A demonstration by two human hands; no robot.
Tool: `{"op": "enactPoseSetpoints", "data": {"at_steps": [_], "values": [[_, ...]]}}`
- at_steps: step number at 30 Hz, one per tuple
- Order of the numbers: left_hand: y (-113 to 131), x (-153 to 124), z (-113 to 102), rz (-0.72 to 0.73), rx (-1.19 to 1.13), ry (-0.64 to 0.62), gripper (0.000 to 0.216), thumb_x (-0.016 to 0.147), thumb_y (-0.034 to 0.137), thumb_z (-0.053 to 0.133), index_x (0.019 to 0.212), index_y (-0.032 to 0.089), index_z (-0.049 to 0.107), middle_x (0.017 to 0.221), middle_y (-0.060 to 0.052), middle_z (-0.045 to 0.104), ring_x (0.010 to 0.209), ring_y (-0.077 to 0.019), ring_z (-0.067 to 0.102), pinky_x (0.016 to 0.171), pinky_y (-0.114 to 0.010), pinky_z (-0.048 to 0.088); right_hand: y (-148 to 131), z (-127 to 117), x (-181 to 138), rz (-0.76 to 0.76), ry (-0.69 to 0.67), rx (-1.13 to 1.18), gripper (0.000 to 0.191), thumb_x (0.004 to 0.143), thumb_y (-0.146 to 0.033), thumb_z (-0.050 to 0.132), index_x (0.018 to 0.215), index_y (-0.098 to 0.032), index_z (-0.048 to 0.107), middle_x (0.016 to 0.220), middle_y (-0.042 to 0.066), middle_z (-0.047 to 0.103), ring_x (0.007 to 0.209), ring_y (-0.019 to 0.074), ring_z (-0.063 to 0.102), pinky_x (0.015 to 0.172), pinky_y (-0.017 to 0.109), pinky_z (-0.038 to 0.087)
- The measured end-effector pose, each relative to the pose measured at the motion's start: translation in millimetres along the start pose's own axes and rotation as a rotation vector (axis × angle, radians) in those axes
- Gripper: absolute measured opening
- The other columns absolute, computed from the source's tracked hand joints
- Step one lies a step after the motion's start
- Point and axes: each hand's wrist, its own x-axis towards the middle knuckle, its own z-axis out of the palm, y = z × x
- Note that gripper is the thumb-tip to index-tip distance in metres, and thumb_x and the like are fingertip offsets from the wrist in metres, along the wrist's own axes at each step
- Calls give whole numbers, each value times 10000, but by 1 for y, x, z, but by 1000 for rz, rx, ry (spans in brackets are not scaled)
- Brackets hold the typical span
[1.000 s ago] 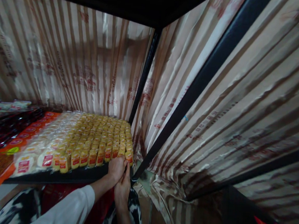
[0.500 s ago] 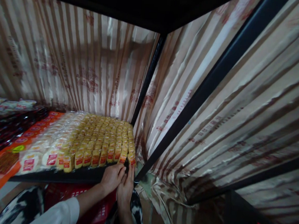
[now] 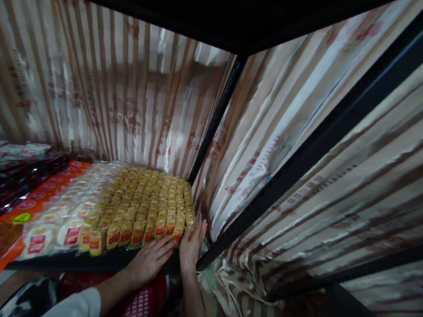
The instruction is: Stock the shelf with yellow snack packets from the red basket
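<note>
Many small yellow packets with red labels stand in tight rows on a dark shelf. My left hand lies with fingers stretched out against the shelf's front edge, fingertips at the front row of packets. To its right, my right hand is flat and open, pressed against the right end of the rows near the shelf corner. Neither hand holds anything.
White round packets and orange packets lie left of the yellow ones. A black upright post and a slanted black bar frame the shelf. Striped shiny curtain hangs behind and to the right. A red basket sits below.
Both hands were bunched together at the shelf's front right corner. Now they have parted and opened; the right hand has moved up against the end of the packet rows.
</note>
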Motion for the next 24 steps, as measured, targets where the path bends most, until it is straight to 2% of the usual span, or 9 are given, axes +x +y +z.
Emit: {"op": "enactPoseSetpoints", "data": {"at_steps": [5, 8, 11, 16, 20, 24], "values": [[10, 28, 32, 228, -30, 53, 257, 863, 176, 473, 1088, 176, 597, 1119, -70, 639, 1208, -217, 454, 1050, -391, 329, -8, -5, 17, 235, -62, 116, 724, 822, -500, 225, 1336, -5, 347, 1389, 197, 365, 1305, 259, 308, 1072, 409, 224], [11, 41, 51, 234, 1, 83, 250, 854, 222, 473, 1045, 151, 618, 1098, -81, 641, 1176, -227, 474, 1083, -430, 277, -15, -9, 23, 328, -43, 141, 706, 814, -520, 231, 1304, -47, 413, 1342, 176, 441, 1256, 258, 387, 1047, 390, 265], [9, 47, 62, 190, 11, 113, 290, 851, 220, 443, 1080, 147, 605, 1106, -79, 637, 1169, -216, 476, 1107, -442, 234, -15, -6, 27, 336, -76, 139, 694, 818, -515, 225, 1280, -49, 448, 1313, 177, 476, 1234, 260, 415, 1032, 384, 281], [9, 45, 66, 152, 9, 297, 329, 859, 206, 403, 1122, 143, 591, 1125, -100, 627, 1194, -232, 461, 1085, -469, 281, -4, 8, 29, 248, -136, 169, 634, 845, -508, 241, 1237, -90, 512, 1288, 145, 513, 1237, 230, 419, 1034, 357, 281], [11, 45, 60, 124, 3, 463, 341, 885, 169, 347, 1094, 134, 614, 1105, -107, 639, 1189, -224, 476, 1063, -437, 339, 4, 15, 29, 297, -148, 205, 644, 855, -530, 227, 1251, -103, 501, 1299, 128, 507, 1235, 206, 424, 1028, 330, 295], [12, 47, 55, 93, 31, 454, 345, 889, 157, 334, 1085, 127, 616, 1092, -115, 646, 1170, -209, 500, 1070, -429, 335, 2, 13, 31, 357, -129, 211, 625, 844, -527, 251, 1242, -120, 507, 1271, 115, 535, 1188, 198, 472, 984, 306, 348]]}}
